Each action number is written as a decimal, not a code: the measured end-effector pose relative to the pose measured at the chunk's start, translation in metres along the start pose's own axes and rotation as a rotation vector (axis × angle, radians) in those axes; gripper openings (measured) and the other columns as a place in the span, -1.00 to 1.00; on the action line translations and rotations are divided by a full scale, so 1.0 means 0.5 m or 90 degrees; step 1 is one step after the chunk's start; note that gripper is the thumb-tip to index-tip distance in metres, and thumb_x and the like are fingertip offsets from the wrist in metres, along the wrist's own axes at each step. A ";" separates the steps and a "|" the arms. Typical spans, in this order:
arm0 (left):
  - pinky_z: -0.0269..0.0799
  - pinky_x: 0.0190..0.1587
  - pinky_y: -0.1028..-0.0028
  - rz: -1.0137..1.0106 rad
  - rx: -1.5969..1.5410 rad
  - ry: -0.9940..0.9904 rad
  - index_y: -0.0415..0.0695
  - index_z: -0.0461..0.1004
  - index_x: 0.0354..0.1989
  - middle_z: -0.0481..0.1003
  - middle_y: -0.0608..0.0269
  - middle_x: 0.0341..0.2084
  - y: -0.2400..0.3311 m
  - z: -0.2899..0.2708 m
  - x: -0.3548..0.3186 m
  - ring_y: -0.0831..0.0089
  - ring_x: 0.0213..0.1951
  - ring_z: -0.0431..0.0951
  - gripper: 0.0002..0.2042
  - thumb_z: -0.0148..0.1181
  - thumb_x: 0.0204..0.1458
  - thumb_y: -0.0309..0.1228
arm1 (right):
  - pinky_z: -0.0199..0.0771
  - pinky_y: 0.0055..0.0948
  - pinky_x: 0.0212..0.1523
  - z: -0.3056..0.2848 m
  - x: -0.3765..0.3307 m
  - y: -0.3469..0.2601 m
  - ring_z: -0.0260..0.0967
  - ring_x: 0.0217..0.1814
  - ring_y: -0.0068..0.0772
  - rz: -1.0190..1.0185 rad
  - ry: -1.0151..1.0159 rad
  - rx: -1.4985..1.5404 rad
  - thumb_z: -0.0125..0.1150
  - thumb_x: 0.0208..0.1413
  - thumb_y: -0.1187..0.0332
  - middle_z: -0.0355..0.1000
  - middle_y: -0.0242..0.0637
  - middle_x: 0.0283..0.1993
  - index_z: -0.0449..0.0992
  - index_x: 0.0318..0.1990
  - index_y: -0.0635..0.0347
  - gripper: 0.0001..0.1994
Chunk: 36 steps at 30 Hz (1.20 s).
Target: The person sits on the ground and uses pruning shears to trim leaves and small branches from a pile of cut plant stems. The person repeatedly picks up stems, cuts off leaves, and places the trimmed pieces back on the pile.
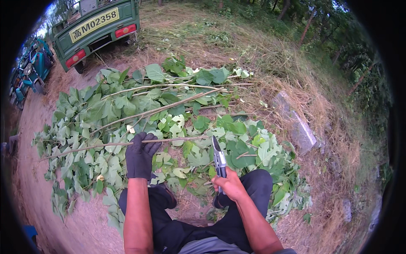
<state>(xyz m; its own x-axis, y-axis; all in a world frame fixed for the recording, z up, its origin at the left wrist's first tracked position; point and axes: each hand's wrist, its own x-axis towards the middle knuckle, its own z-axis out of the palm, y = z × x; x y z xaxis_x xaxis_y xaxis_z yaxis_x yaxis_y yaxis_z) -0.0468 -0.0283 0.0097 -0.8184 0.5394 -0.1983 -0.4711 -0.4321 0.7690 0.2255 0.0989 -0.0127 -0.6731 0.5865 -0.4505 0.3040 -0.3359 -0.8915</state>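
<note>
In a dark glove, my left hand (140,158) is closed around a long thin branch (91,147) that runs nearly level from the far left toward the middle. My bare right hand (229,184) grips a pair of pruning shears (219,158) by the handles, with the blades pointing away from me. The tip of the shears is beside the right end of the branch; whether they touch, I cannot tell. Under both hands lie leafy cuttings (112,156) with broad green leaves. Several other bare stems, one a thicker stick (169,106), lie across the pile beyond my left hand.
A green cargo vehicle (95,36) stands at the far left, with a blue-green vehicle (40,65) beside it. On the right, a pale stone block (298,125) lies in dry grass (334,169). Trees (325,34) edge the far right. My bent knees flank the near cuttings.
</note>
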 end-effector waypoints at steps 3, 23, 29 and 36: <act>0.53 0.07 0.17 -0.016 -0.016 -0.006 -0.33 0.29 0.00 0.44 -0.06 -0.12 0.000 -0.006 0.002 0.11 -0.04 0.53 -0.60 0.05 0.24 -0.19 | 0.40 -0.42 -0.26 0.010 -0.008 0.000 0.41 -0.34 -0.43 0.003 -0.088 0.021 0.22 -0.02 0.39 0.46 -0.20 -0.34 0.40 -0.16 0.40 -0.70; 0.58 -0.01 0.13 -0.041 -0.014 -0.102 -0.34 0.32 -0.07 0.47 -0.06 -0.21 -0.010 0.003 -0.012 0.11 -0.13 0.58 -0.62 0.07 0.24 -0.19 | 0.29 -0.49 -0.12 0.107 0.005 -0.022 0.33 -0.14 -0.49 0.057 -0.186 0.160 0.31 -0.05 0.28 0.44 -0.26 -0.18 0.42 0.00 0.44 -0.51; 0.58 -0.01 0.16 -0.053 -0.015 -0.122 -0.31 0.34 -0.09 0.46 -0.03 -0.18 -0.009 0.008 -0.016 0.15 -0.10 0.56 -0.63 0.14 0.20 -0.21 | 0.30 -0.44 -0.11 0.110 0.019 -0.031 0.35 -0.14 -0.43 0.058 -0.189 0.146 0.26 -0.02 0.35 0.41 -0.26 -0.20 0.40 0.00 0.42 -0.56; 0.58 0.00 0.22 -0.092 0.084 -0.122 -0.39 0.29 0.08 0.45 -0.09 -0.11 0.000 0.025 -0.024 0.17 -0.07 0.56 -0.54 0.08 0.21 -0.22 | 0.53 -0.34 -0.29 0.112 0.002 -0.047 0.43 -0.39 -0.37 0.068 -0.105 0.245 0.14 -0.02 0.48 0.41 -0.21 -0.32 0.34 -0.17 0.37 -0.75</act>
<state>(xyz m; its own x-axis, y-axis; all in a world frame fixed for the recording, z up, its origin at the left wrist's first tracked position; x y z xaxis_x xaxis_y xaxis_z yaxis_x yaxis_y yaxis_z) -0.0330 -0.0256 0.0197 -0.6630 0.7205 -0.2032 -0.5216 -0.2500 0.8157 0.1801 0.0661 0.0102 -0.7598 0.4187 -0.4974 0.1246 -0.6571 -0.7434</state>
